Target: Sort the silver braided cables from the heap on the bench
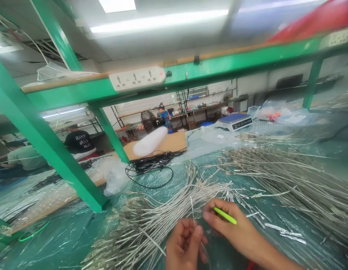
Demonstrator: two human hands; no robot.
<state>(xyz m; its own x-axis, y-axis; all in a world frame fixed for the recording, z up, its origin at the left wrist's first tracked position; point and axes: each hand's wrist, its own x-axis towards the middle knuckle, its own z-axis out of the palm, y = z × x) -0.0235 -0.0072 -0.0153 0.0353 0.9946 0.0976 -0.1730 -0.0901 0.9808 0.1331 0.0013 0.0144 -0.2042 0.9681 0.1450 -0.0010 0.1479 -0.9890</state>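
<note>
At the bottom middle, my left hand (pixel 185 243) is closed, pinching a thin silver cable (pixel 192 204) whose end sticks up above the fingers. Just to its right, my right hand (pixel 237 228) is closed around a slim yellow-green tool (pixel 225 215); its working tip is hidden, so its kind is unclear. The right fingertips are close to the cable end; whether they touch it I cannot tell. Behind and left of my hands lies a loose bundle of silver cables (pixel 162 210). Torn silver foil strips (pixel 292 234) are scattered to the right.
A second, larger cable pile (pixel 280 172) spreads across the right. Farther back are a digital scale (pixel 234 122), plastic bags (pixel 275 112) and coiled black cable (pixel 154 161). A green frame post (pixel 72 176) and a power strip (pixel 138 78) border the bench. Other people sit in the background.
</note>
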